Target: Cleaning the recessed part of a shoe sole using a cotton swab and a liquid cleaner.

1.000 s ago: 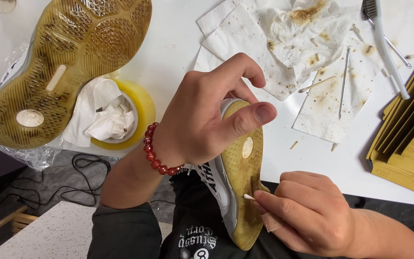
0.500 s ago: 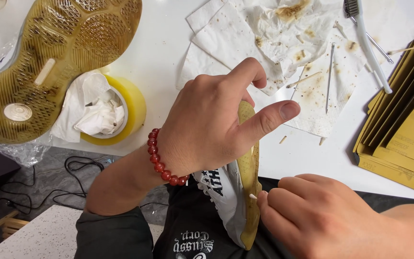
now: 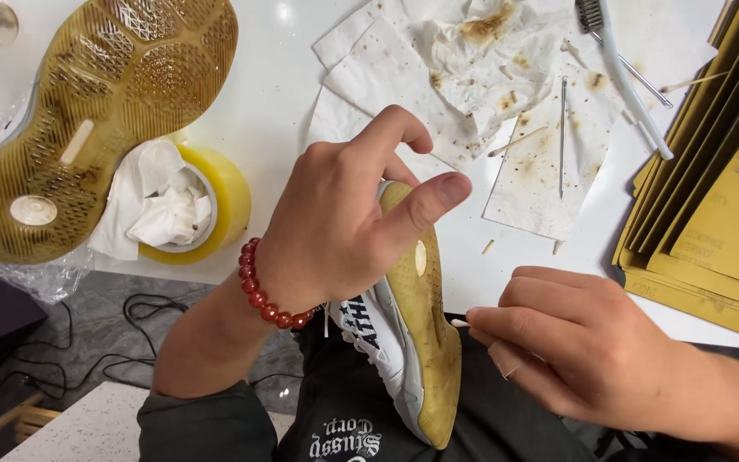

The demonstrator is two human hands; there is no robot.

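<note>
Sneaker sole-up in left hand grip, right hand pinching swab against its sole.

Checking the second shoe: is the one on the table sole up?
Yes, sole up: the shoe shows its whole yellowed tread.

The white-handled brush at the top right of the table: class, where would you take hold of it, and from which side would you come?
Probably by the bare lower stretch of the white-handled brush, coming from above. It lies flat on the stained paper towels, running diagonally, bristle head at the picture's top edge, so the long slim handle is the free part. The sandpaper stack crowds its right, leaving little room from that side.
</note>
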